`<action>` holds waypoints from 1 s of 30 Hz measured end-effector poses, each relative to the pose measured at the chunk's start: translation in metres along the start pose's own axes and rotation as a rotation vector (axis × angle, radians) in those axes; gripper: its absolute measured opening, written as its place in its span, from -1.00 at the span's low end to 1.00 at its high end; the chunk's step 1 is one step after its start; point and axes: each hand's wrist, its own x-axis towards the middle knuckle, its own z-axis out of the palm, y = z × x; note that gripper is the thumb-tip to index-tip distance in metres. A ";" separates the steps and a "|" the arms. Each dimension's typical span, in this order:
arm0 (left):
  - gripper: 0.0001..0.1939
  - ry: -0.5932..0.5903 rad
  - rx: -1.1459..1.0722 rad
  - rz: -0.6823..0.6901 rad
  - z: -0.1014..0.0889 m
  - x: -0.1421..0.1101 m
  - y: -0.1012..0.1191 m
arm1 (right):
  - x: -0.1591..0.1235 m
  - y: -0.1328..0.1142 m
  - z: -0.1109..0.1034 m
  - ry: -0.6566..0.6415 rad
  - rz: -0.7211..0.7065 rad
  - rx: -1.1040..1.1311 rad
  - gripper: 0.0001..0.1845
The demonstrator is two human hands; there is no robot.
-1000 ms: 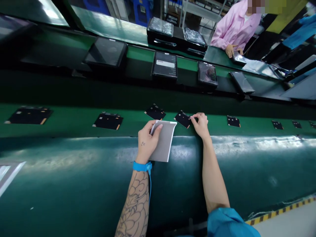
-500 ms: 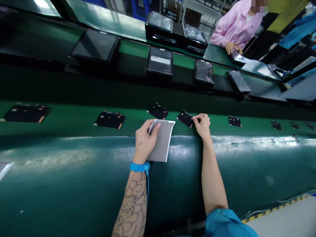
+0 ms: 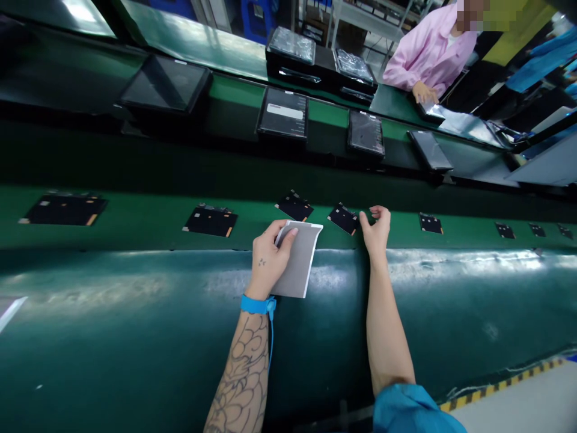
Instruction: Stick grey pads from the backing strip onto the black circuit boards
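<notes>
My left hand (image 3: 269, 260) is closed round a stack of grey-white sheets (image 3: 298, 262), thumb on top, resting on the dark green ledge (image 3: 135, 313). My right hand (image 3: 376, 230) hovers with curled fingers apart, just right of a small black circuit board (image 3: 343, 218) on the green conveyor belt (image 3: 252, 216), and holds nothing. A blue strap circles my left wrist.
Several more black boards (image 3: 210, 220) lie spaced along the belt. A farther belt carries dark tablets (image 3: 282, 112) and trays (image 3: 164, 84). A person in a pink coat (image 3: 428, 51) works at the far right. A yellow-black striped edge (image 3: 505, 385) runs at the lower right.
My right hand let go of the black board's edge and drew slightly right, fingers opening. The board stays on the belt. My left hand still holds the sheets.
</notes>
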 end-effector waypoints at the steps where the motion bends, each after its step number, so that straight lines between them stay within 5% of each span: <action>1: -0.77 -0.007 0.000 0.002 0.002 0.000 0.000 | -0.002 -0.004 -0.004 0.057 -0.011 0.070 -0.64; 3: -0.76 -0.027 -0.003 0.002 0.004 -0.001 0.001 | -0.006 -0.015 -0.012 0.029 -0.048 0.214 -0.63; 7: -0.77 -0.053 -0.004 0.005 0.006 -0.001 0.007 | -0.018 -0.046 -0.021 -0.409 -0.160 0.436 -0.68; 10: -0.78 -0.050 0.013 0.023 0.006 -0.001 0.009 | -0.027 -0.069 -0.015 -0.537 -0.281 0.456 -0.74; 15: -0.79 -0.057 0.050 0.065 0.006 0.000 0.007 | -0.038 -0.087 0.002 -0.583 -0.344 0.425 -0.79; 30: -0.77 -0.017 0.051 0.015 0.001 0.000 0.003 | -0.043 -0.083 0.010 -0.575 -0.301 0.462 -0.74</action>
